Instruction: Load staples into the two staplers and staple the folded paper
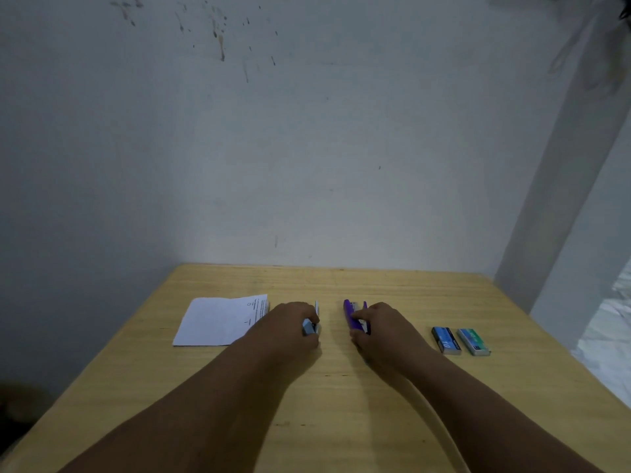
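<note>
now your left hand (293,322) is closed in a grip on the pale blue stapler (310,326), and your right hand (379,324) is clamped on the purple stapler (353,315), both resting mid-surface (341,421). the folded paper (218,320) lies just left of your left hand. two staple boxes, blue (445,340) and green (474,341), sit to the right, shut and apart from your hands. loading looks barely begun; next you likely open a stapler's top and fetch a staple strip from a box.
</note>
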